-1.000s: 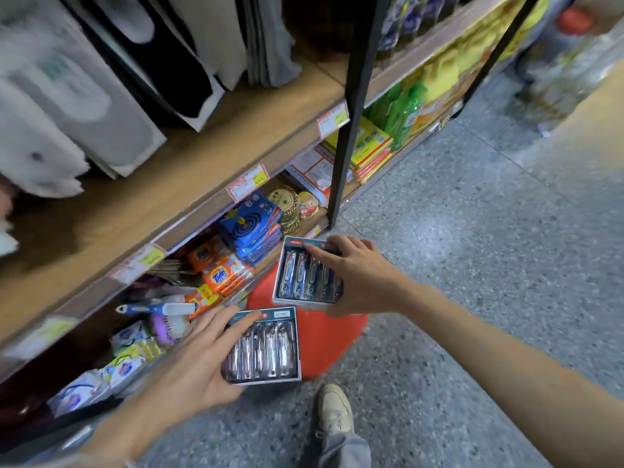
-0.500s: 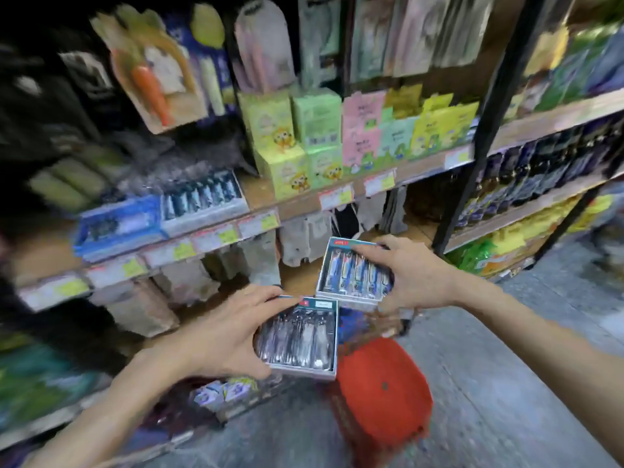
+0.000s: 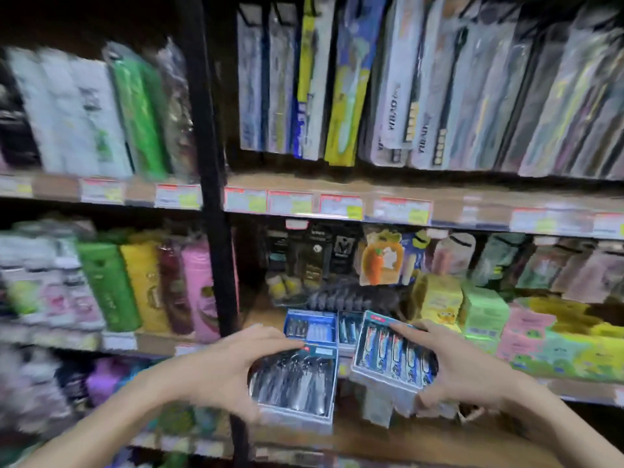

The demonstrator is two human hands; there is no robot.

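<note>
I hold two flat display boxes of metal nail clippers in front of a shop shelf. My left hand [image 3: 223, 369] grips the grey-silver box [image 3: 297, 386] by its left side, fingers over the top edge. My right hand [image 3: 462, 369] grips the blue box [image 3: 391, 356] by its right side, tilted up toward the shelf. Just behind them, two similar blue boxes [image 3: 312, 327] sit on the wooden shelf [image 3: 256, 315]. The picture is blurred by motion.
A black upright post [image 3: 211, 184] splits the shelving. Yellow, green and pink cartons [image 3: 483, 315] stand to the right of the blue boxes. Bottles [image 3: 141, 285] fill the left bay. Toothbrush packs [image 3: 388, 82] hang above a row of price tags [image 3: 337, 206].
My view swung up from the floor and the red stool to the shelves. Both hands carried their boxes up and forward, close to the blue boxes on the shelf.
</note>
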